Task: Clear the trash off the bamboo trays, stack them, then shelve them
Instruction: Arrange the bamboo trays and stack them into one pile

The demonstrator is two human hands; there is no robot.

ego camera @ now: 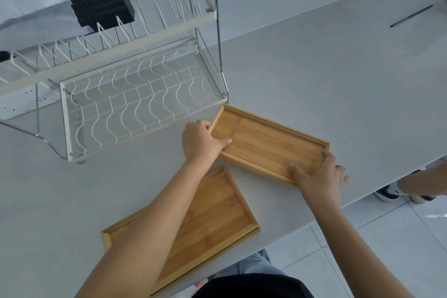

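Nearest me, the larger bamboo tray point(212, 225) lies flat on the grey bench point(314, 84), partly under my left forearm. Beyond that tray stands the white wire dish rack point(135, 99). Just past the tray's far corner and beside the rack's foot sits the smaller bamboo tray point(263, 143), bare inside. My left hand point(202, 141) grips its left end, my right hand point(323, 176) its right corner, thumbs inside.
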